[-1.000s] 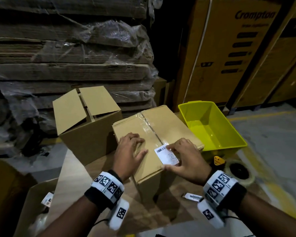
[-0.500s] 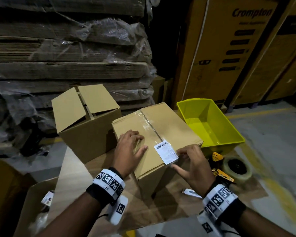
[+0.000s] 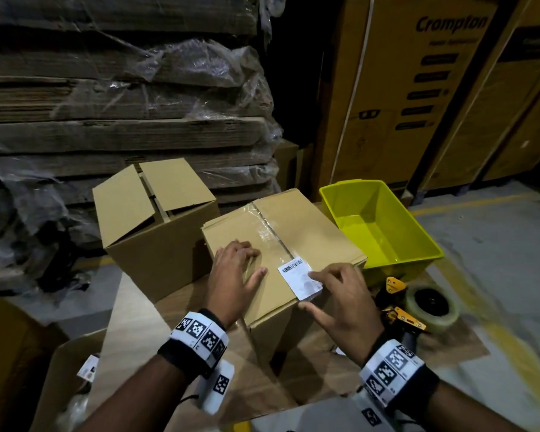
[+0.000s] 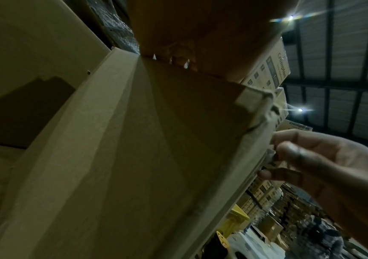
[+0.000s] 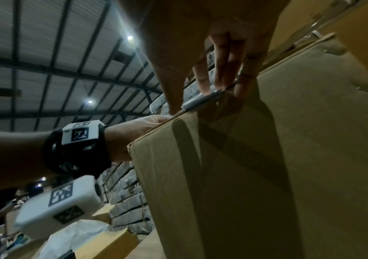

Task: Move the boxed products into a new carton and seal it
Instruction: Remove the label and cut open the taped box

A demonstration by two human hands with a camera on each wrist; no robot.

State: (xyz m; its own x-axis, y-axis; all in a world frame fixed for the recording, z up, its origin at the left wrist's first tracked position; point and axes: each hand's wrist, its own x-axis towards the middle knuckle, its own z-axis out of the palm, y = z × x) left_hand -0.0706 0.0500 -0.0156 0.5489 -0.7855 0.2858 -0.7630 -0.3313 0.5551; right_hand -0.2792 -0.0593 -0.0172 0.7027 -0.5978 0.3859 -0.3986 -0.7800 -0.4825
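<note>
A brown carton [image 3: 309, 232] stands in the middle, its top flaps closed with clear tape along the seam. A white barcode label [image 3: 298, 275] lies on its near edge. My left hand [image 3: 236, 272] rests flat on the carton top, left of the label. My right hand [image 3: 337, 294] has its straight fingers [image 5: 220, 70] on the label's right edge, and its thumb runs along the carton's upper front edge. The right wrist view shows the carton's side [image 5: 289, 157] and the left hand [image 5: 134, 129] on top. In the left wrist view the right hand [image 4: 311, 157] touches the carton's corner [image 4: 256, 98].
A second carton [image 3: 156, 219] with its flaps up stands at the back left. A yellow plastic bin [image 3: 378, 222] sits to the right, with a tape dispenser [image 3: 418, 304] in front of it. Wrapped stacks of flat cardboard and tall printed cartons fill the back.
My right hand slid off the label to the carton's near right edge, then came back onto the label's right side. The left hand has stayed flat on the top.
</note>
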